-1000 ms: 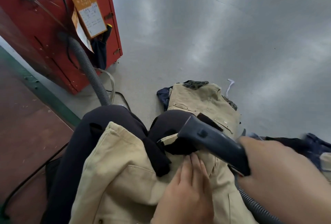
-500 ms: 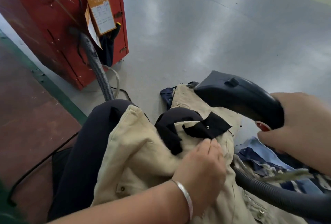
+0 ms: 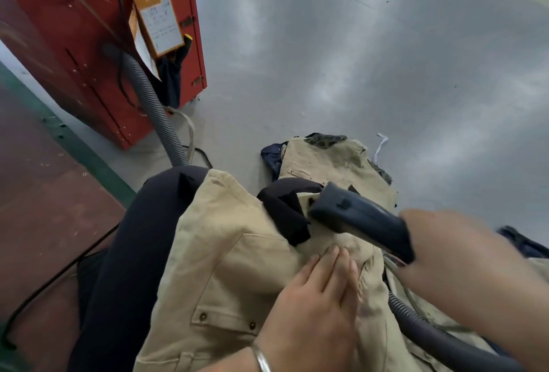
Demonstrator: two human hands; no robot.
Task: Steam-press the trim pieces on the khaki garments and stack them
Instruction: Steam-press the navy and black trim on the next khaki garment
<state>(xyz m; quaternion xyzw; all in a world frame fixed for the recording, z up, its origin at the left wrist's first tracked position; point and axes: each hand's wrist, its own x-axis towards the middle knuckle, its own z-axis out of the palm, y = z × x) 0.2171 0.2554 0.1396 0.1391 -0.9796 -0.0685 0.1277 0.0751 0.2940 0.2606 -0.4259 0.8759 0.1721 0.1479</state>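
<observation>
A khaki garment (image 3: 225,267) lies over my lap, with a black trim strip (image 3: 285,217) across its upper part. My left hand (image 3: 315,303) lies flat on the khaki cloth with straight fingers, just below the trim. My right hand (image 3: 463,264) grips the handle of a dark steam iron head (image 3: 356,217), whose nose is down on the garment beside the black trim and hides another trim piece. A grey hose (image 3: 439,339) runs from the iron toward the bottom right. Another khaki garment (image 3: 335,163) lies on the floor beyond my knees.
A red machine cabinet (image 3: 98,44) with a paper tag (image 3: 157,15) stands at the upper left, and a ribbed grey hose (image 3: 154,110) comes down from it. Dark blue garments (image 3: 523,244) lie at the right. Grey floor (image 3: 356,59) spreads ahead.
My right hand has brought the iron down from above onto the garment, covering the black trim piece. My left hand has flattened and slid back below the trim.
</observation>
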